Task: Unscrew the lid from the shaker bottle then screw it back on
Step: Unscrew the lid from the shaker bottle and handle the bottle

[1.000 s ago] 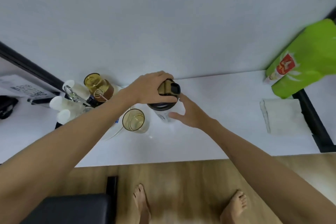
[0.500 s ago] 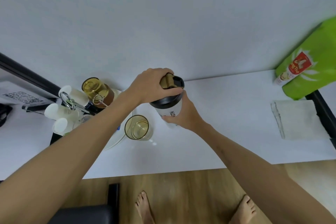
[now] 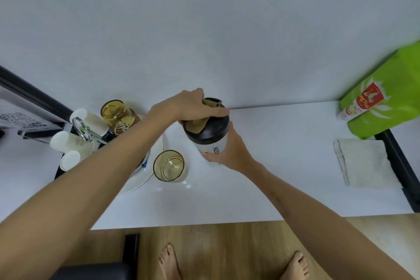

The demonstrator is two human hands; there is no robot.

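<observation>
1. Two bare hands on the shaker bottle (image 3: 210, 145), which stands upright on the white table (image 3: 284, 154), mid-table near the back wall.
2. Left hand (image 3: 188, 105) comes from above; fingers (image 3: 216, 112) curled down over the black lid (image 3: 208, 128), closed around its top and rim.
3. Right hand (image 3: 229, 154) wraps the pale bottle body from the right and front, fingers closed on it just below the lid; dark lettering on the body partly shows.
4. Lid sits on the bottle; tan flip cap (image 3: 200, 123) on top, partly under the left hand. Cannot tell how far the thread is turned.
5. Amber drinking glass (image 3: 168, 165) stands just left of the bottle, apart from it.
6. White plate (image 3: 150, 173) lies left of that glass, partly under the left forearm.
7. Far left: cluster of white cylinders (image 3: 68, 143), a metal clip (image 3: 85, 130) and an amber jar (image 3: 118, 113).
8. Right side: folded white cloth (image 3: 363, 161) lies flat, green bag (image 3: 391, 95) behind it against the wall.
9. Bare feet (image 3: 169, 261) on wood floor (image 3: 227, 252) below the table edge.
</observation>
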